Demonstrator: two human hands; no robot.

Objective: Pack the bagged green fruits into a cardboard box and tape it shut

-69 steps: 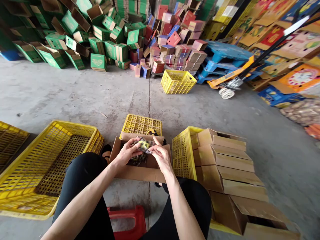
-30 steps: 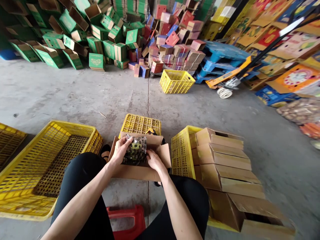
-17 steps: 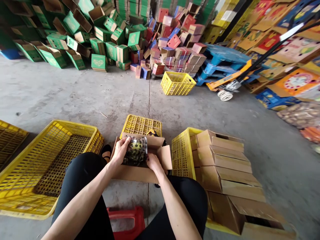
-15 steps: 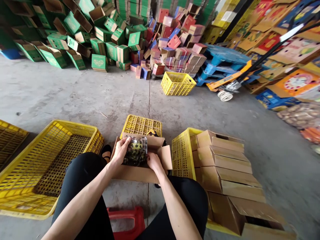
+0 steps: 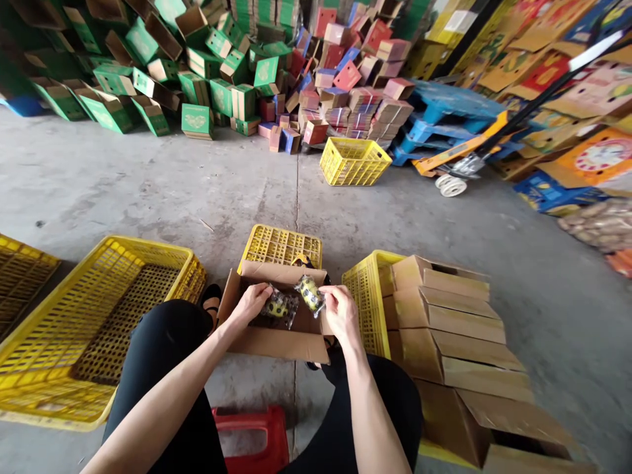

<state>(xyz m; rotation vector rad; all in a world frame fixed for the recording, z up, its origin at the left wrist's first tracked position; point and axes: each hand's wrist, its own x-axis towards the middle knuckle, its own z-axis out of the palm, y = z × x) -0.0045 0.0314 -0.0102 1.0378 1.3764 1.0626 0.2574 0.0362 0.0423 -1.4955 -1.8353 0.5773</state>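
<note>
An open cardboard box [image 5: 279, 342] stands in front of my knees against an upturned yellow crate [image 5: 281, 246]. My right hand [image 5: 340, 308] pinches the edge of a small clear plastic packet [image 5: 311, 293] with something yellow and dark spots on it, held tilted above the box's right part. Inside the box's left half, my left hand [image 5: 254, 301] has its fingers closed on another dark-spotted plastic packet [image 5: 279, 308] with yellow-green showing through. What the packets contain is not clear. Part of the box's inside is hidden by my left hand.
A large yellow crate [image 5: 192, 266] is on my left. On my right, cardboard boxes [image 5: 459, 319] stand in a yellow crate [image 5: 365, 303]. Below is a red plastic stool [image 5: 279, 434]. Farther off are a yellow crate [image 5: 353, 164], green boxes [image 5: 197, 120] and a pallet jack [image 5: 461, 164].
My right hand has risen from inside the box and moved right, now with a small packet in it. My left hand has shifted slightly right and down with its packet.
</note>
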